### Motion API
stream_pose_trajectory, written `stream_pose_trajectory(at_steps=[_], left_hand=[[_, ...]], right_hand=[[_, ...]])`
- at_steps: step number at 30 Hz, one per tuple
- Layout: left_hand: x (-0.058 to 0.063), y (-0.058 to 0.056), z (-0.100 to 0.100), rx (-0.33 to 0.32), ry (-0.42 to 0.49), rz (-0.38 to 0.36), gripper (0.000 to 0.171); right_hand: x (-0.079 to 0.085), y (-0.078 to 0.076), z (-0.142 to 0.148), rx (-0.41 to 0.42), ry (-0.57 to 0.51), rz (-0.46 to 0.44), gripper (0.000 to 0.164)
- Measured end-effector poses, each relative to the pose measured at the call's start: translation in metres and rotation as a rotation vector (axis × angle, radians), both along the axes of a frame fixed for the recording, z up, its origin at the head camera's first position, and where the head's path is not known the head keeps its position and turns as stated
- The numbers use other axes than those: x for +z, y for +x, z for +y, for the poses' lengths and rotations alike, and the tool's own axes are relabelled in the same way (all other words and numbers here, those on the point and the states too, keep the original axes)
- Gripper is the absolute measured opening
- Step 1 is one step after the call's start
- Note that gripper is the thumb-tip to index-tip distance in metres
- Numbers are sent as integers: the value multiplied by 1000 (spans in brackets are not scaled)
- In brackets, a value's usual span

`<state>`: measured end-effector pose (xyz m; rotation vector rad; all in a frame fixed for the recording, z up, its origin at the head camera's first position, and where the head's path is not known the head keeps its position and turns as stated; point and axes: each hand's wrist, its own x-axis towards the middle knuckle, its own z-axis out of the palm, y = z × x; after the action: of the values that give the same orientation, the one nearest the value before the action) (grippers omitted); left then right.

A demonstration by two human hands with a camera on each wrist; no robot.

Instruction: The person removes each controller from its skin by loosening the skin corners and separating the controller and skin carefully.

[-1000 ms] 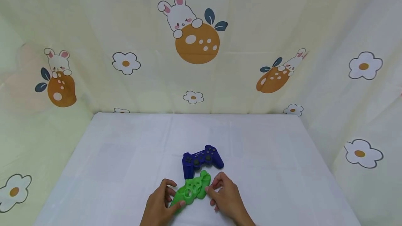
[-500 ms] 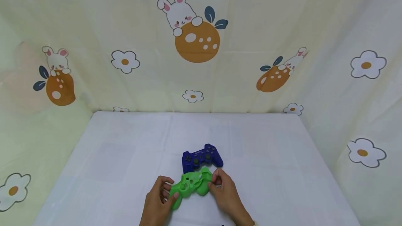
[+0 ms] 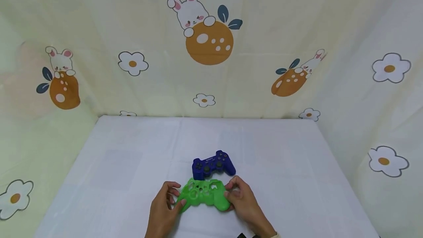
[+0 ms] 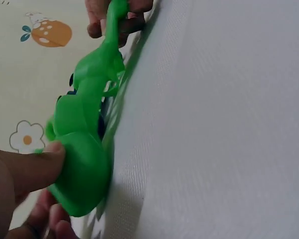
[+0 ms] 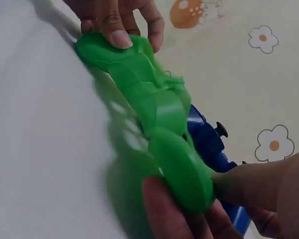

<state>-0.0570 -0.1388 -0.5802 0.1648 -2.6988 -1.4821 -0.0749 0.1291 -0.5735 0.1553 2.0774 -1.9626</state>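
A green silicone controller cover [image 3: 203, 193], soft and full of button holes, is stretched between both hands just over the table. My left hand [image 3: 164, 204] pinches its left grip, thumb on top and fingers beneath, as the left wrist view also shows at the cover's rounded end [image 4: 82, 174]. My right hand [image 3: 242, 201] pinches the right grip [image 5: 182, 169] between thumb and fingers. Right behind the cover lies a blue game controller [image 3: 214, 165], buttons and sticks facing up; the cover overlaps its lower left handle in the head view.
The white-covered table [image 3: 132, 157] extends around the hands. Behind it hangs a cream curtain [image 3: 158, 83] printed with bunnies, oranges and flowers, which also runs down both sides. A small dark object [image 3: 242, 235] shows at the bottom edge near the right wrist.
The cover has turned from slanted to nearly level and been spread wider. My right hand has moved slightly right and now grips its right end. The blue controller has stayed in place.
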Motion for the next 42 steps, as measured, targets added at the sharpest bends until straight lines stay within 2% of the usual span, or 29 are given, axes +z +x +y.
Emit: stream_pose_trajectory(at_steps=[5,7,10,12,15,19,21,23,27,33,35,39,42], left_hand=[[2,-2,-1,-48,-148,-61,39],[4,-1,-1,-85,-189,-69,34],[7,-2,0,-138,-189,-45,31],[6,-2,1,-146,-148,-31,31],[2,-5,0,-112,-32,-43,32],[-3,-9,-5,-35,224,-53,28],[-3,-9,-7,-26,337,-49,23],[-4,-8,-10,-41,403,-48,18],[-2,-8,-12,-99,431,-81,14],[-3,-9,-16,-190,535,-131,23],[-4,-9,-16,-185,553,-121,25],[-6,-8,-14,-120,547,-87,26],[-5,-8,-10,-83,448,-84,28]], right_hand=[[5,2,1,-41,146,15,25],[7,2,2,-12,184,14,22],[7,1,5,64,178,20,18],[6,0,6,121,144,29,17],[4,-1,8,167,75,42,18],[3,-2,13,164,-13,35,20],[2,-1,15,149,-39,24,22],[0,0,17,132,-50,17,24],[-2,2,19,106,-65,4,29],[-2,2,20,90,-70,-9,34],[-1,1,20,79,-69,-3,35],[-1,1,19,40,-45,11,35],[-3,2,18,21,10,31,31]])
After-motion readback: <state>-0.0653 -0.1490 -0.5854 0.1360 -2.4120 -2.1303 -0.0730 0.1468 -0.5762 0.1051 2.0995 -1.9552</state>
